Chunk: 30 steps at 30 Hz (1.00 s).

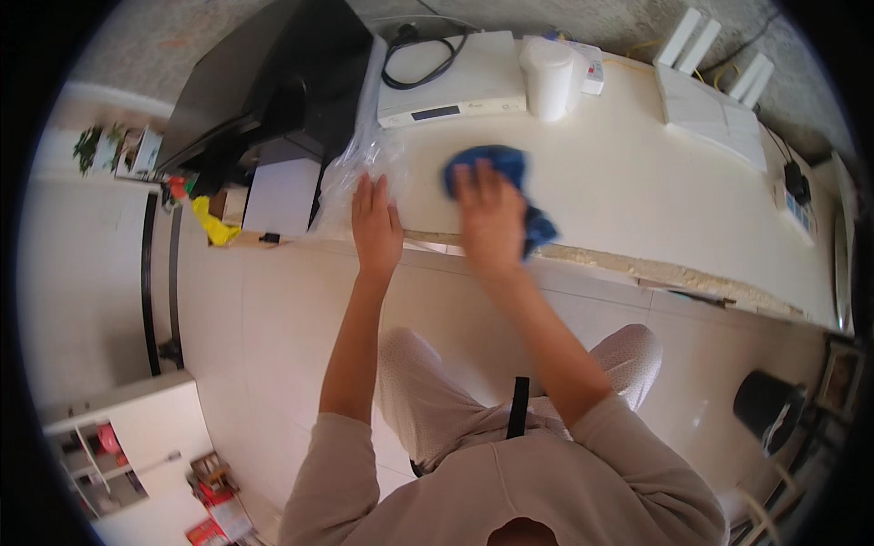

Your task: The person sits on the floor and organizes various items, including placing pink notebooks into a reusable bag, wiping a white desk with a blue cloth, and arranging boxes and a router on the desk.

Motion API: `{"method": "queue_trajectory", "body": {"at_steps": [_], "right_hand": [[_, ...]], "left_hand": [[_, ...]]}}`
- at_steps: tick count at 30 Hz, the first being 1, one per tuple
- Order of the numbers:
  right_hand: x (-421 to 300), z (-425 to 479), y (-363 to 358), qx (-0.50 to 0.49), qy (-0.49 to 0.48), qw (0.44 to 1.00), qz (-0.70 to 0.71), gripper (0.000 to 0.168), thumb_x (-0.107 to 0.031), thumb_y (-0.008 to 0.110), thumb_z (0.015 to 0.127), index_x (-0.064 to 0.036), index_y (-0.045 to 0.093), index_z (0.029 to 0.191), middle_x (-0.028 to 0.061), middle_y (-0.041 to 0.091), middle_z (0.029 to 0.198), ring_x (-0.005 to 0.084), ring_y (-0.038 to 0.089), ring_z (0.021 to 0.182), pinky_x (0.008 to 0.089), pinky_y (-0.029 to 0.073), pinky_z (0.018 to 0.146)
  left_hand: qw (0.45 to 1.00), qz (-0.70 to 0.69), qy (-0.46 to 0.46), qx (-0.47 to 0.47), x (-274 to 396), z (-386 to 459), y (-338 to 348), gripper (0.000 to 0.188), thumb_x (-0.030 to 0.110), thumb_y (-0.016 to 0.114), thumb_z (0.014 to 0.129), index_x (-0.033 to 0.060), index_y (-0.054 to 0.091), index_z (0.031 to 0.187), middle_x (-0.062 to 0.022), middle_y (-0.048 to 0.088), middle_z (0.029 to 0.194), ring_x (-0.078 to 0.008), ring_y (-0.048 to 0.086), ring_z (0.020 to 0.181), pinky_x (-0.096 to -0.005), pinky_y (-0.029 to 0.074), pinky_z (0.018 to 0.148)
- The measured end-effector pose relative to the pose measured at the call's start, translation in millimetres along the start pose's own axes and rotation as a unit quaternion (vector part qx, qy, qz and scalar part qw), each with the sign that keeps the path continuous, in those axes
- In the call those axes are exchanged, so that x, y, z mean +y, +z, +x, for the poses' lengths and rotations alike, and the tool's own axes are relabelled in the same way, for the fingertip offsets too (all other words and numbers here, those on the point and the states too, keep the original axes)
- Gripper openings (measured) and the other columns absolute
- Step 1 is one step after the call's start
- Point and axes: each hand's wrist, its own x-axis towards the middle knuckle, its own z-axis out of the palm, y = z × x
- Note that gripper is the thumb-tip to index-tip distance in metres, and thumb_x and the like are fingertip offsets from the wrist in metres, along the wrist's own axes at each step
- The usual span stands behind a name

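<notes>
My right hand point(488, 218) presses a crumpled blue cloth point(502, 160) onto the white tabletop point(614, 177), near its worn front edge; the hand is blurred. Part of the cloth hangs out to the right of my wrist. To the left, my left hand point(377, 228) rests at the table's front edge, its fingers on or beside a sheet of clear plastic point(362, 164). Behind the hands stands a white set-top box point(450, 85) with a coiled black cable point(420, 85) on top. A white lidded plastic container point(548, 75) stands just right of that box.
A large black device point(273, 82), perhaps a monitor, stands at the left beside a white box point(282, 196) and a yellow item point(215, 222). A white router point(710, 109) with antennas and a power strip point(795, 205) lie at the right. A black bin point(768, 409) is on the floor.
</notes>
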Motion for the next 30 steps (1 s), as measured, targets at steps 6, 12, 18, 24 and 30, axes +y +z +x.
{"method": "queue_trajectory", "body": {"at_steps": [6, 12, 18, 24, 30], "right_hand": [[-33.7, 11.8, -2.7, -0.019, -0.156, 0.968, 0.196, 0.04, -0.01, 0.053, 0.078, -0.013, 0.062, 0.116, 0.0119, 0.054, 0.126, 0.0272, 0.049, 0.113, 0.037, 0.038, 0.094], [143.3, -71.3, -92.6, 0.1, 0.033, 0.994, 0.029, 0.047, 0.008, 0.059, 0.069, -0.009, 0.062, 0.113, 0.0126, 0.06, 0.119, 0.0315, 0.054, 0.112, 0.0433, 0.043, 0.093], [152.9, -68.5, -60.9, 0.244, 0.232, 0.927, -0.165, 0.025, -0.009, 0.057, 0.079, -0.014, 0.067, 0.101, 0.0097, 0.063, 0.11, 0.0281, 0.057, 0.105, 0.0418, 0.044, 0.087], [-37.4, -35.2, -13.8, 0.181, 0.096, 0.979, -0.02, 0.031, -0.009, 0.057, 0.072, -0.018, 0.068, 0.099, 0.0051, 0.06, 0.114, 0.0235, 0.054, 0.103, 0.0381, 0.041, 0.09], [0.6, -51.0, -55.4, -0.006, -0.031, 0.999, 0.04, 0.047, 0.0, 0.063, 0.066, -0.019, 0.066, 0.109, 0.0056, 0.06, 0.118, 0.0231, 0.054, 0.111, 0.0388, 0.042, 0.09]], "left_hand": [[0.999, -0.036, 0.001, -0.002, -15.1, -5.2, -6.7, 0.051, -0.003, 0.05, 0.082, -0.0002, 0.042, 0.132, -0.0259, 0.043, 0.134, -0.0374, 0.04, 0.127, -0.0466, 0.028, 0.107], [0.998, -0.034, 0.042, -0.017, -23.5, -4.9, -19.5, 0.052, 0.002, 0.046, 0.086, 0.0029, 0.036, 0.137, -0.0245, 0.041, 0.135, -0.0396, 0.038, 0.126, -0.0453, 0.028, 0.107], [0.997, -0.037, 0.074, -0.002, -25.9, -8.5, -13.6, 0.054, 0.002, 0.048, 0.085, 0.0036, 0.035, 0.138, -0.0238, 0.042, 0.136, -0.0356, 0.039, 0.128, -0.045, 0.028, 0.108], [0.994, -0.044, 0.097, 0.036, -29.1, -13.0, -9.6, 0.055, 0.0, 0.051, 0.083, 0.0049, 0.039, 0.136, -0.0259, 0.045, 0.133, -0.0385, 0.043, 0.124, -0.0454, 0.031, 0.106], [0.993, -0.052, 0.1, 0.044, -38.5, -11.9, -18.5, 0.053, 0.0, 0.052, 0.082, 0.0037, 0.041, 0.134, -0.0231, 0.045, 0.134, -0.0368, 0.041, 0.125, -0.0442, 0.03, 0.106]]}}
